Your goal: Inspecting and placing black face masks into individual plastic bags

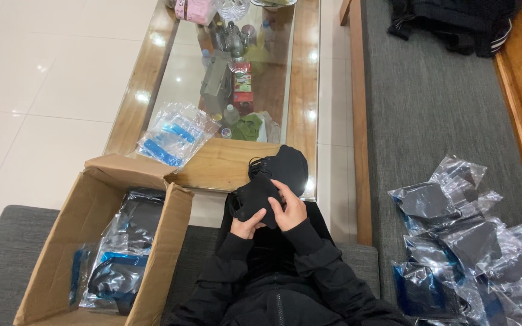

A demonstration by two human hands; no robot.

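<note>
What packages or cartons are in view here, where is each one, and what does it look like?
Cardboard box: left of the lap, open, brown, holding clear bags.
Bag pile: right, on the grey sofa, clear plastic with dark contents.
Empty bags: table edge, clear with blue strips.
Red carton: under the glass tabletop.
Pink pack: table's far end.

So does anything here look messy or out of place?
Nothing is spilled or broken. The bagged masks lie in a loose, overlapping heap on the grey couch, and some empty plastic bags hang over the table's edge.
</note>
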